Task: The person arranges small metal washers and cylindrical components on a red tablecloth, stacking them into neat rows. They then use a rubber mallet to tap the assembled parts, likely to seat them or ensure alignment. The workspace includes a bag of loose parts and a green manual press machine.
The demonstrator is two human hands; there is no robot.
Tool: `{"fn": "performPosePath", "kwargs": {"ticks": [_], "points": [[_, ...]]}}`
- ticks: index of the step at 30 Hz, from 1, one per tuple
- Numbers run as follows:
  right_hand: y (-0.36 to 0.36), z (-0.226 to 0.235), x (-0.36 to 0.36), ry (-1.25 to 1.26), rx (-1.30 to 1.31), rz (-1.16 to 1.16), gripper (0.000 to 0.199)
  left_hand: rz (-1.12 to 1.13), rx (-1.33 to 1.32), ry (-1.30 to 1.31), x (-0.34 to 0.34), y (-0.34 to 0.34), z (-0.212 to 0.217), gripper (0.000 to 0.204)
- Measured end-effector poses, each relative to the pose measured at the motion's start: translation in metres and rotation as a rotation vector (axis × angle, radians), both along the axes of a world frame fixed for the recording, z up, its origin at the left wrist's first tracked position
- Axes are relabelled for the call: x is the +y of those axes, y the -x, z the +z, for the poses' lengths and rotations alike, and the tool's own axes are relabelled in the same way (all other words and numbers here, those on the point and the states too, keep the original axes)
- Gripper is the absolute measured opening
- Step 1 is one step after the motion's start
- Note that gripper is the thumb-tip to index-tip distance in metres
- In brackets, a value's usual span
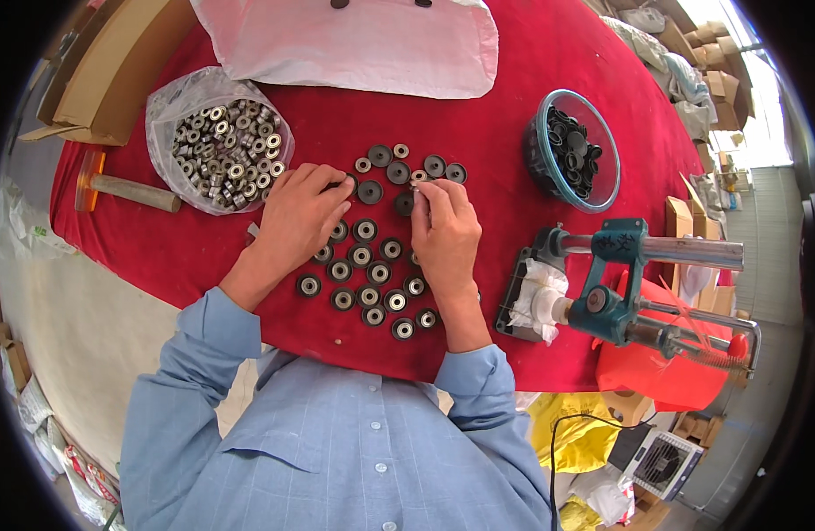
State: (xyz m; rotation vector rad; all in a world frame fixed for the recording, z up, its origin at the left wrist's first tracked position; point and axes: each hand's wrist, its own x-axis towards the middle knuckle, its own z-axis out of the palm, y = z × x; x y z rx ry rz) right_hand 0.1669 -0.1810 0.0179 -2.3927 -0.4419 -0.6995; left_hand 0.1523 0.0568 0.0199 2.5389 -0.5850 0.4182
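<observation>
Left hand (pixel 299 217): palm down on the red cloth (pixel 514 97), fingers curled; fingertips pressed onto a black wheel (pixel 347 184) at the far edge of the cluster.
Right hand (pixel 445 226): fingers drawn together at the tips, pinching a small metal bearing (pixel 419 176); just right of the left hand, the two near but apart.
Loose black wheels (pixel 399 170): scattered row just far of both hands, without metal centres.
Fitted wheels (pixel 368 292): black rings with metal centres, laid flat in rough rows near of and between the hands.
Bag of bearings (pixel 223 146): clear plastic, open, full of metal bearings; far left, just beside the left hand.
Glass bowl (pixel 605 142): far right, holds more black wheels.
Hand press (pixel 624 279): teal body, metal bar, at the right edge of the table.
Mallet (pixel 129 188): lying at far left.
White sack (pixel 354 44): flat at the far side.
Cardboard box (pixel 98 80): far left corner.
</observation>
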Motion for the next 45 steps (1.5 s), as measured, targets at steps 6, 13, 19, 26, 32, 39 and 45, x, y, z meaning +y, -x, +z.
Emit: {"fn": "performPosePath", "kwargs": {"ticks": [6, 13, 19, 26, 32, 39, 45], "points": [[0.002, -0.008, -0.003, 0.112, -0.066, 0.065, 0.014, 0.007, 0.016, 0.077, 0.000, -0.006, 0.000, 0.027], [0.012, -0.017, 0.002, 0.254, -0.055, 0.058, 0.012, 0.088, -0.005, 0.152, -0.013, -0.022, 0.001, 0.032], [0.034, -0.010, 0.000, 0.378, -0.009, 0.045, 0.033, 0.102, 0.032, 0.127, -0.025, -0.038, -0.010, 0.032], [0.047, -0.008, 0.006, 0.470, 0.045, -0.013, 0.044, 0.069, 0.034, 0.150, -0.024, -0.045, -0.018, 0.029], [0.039, -0.003, -0.002, 0.279, 0.104, 0.010, 0.041, 0.074, 0.070, 0.225, -0.025, -0.044, -0.013, 0.028], [-0.008, 0.005, -0.026, 0.105, 0.156, -0.086, 0.034, 0.026, 0.189, 0.351, -0.024, -0.044, -0.008, 0.025], [-0.017, -0.005, -0.030, 0.220, 0.109, -0.044, 0.026, 0.068, 0.300, 0.425, -0.023, -0.041, 0.005, 0.023]]}}
